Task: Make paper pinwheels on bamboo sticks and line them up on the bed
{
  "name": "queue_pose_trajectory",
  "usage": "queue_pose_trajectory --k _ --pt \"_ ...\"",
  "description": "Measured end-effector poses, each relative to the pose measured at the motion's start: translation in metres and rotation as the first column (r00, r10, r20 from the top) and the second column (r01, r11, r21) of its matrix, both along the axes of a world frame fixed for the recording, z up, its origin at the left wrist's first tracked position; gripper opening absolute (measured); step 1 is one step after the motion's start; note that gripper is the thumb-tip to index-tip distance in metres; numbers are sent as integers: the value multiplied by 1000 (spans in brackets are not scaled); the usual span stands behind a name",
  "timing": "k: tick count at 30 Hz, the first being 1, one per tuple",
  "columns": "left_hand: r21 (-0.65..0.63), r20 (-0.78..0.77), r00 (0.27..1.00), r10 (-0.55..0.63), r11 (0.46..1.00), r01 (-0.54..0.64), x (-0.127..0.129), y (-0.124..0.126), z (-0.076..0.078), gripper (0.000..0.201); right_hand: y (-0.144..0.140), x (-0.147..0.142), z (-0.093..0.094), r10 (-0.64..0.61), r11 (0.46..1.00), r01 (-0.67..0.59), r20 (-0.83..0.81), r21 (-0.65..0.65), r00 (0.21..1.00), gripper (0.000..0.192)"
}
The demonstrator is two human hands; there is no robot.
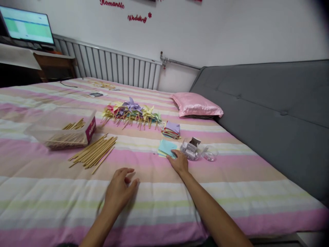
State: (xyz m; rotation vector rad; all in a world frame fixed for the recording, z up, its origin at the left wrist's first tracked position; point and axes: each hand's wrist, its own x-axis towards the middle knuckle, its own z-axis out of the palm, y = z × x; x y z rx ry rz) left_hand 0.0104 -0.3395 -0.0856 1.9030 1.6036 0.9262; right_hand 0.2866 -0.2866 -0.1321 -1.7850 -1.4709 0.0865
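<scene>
My right hand (179, 162) reaches to the near right corner of a small stack of paper squares (166, 147), light blue on top with yellow beneath. Its thumb and fingers are bent around that corner; whether they pinch a sheet is hard to make out. Over the bedspread, my left hand (120, 188) hovers with its thumb and fingers apart and nothing between them. Beyond it lies a loose bundle of thin wooden sticks (94, 152). Just right of the paper stand a clear round tub (190, 151) with small silvery packets and its clear lid (210, 153).
A clear plastic box (64, 128) holds more sticks at the left. Several paper pinwheels (132, 109) lie mid-bed, near another stack of coloured paper (171, 129). A pink pillow (196, 104) rests by the grey headboard (269, 92). A monitor (27, 25) stands far left.
</scene>
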Motion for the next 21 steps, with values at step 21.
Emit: queue_pose_trajectory --k 21 --pt "46 57 998 4 999 -6 -3 1 -2 33 -34 -20 31 78 921 -36 -91 389 993 26"
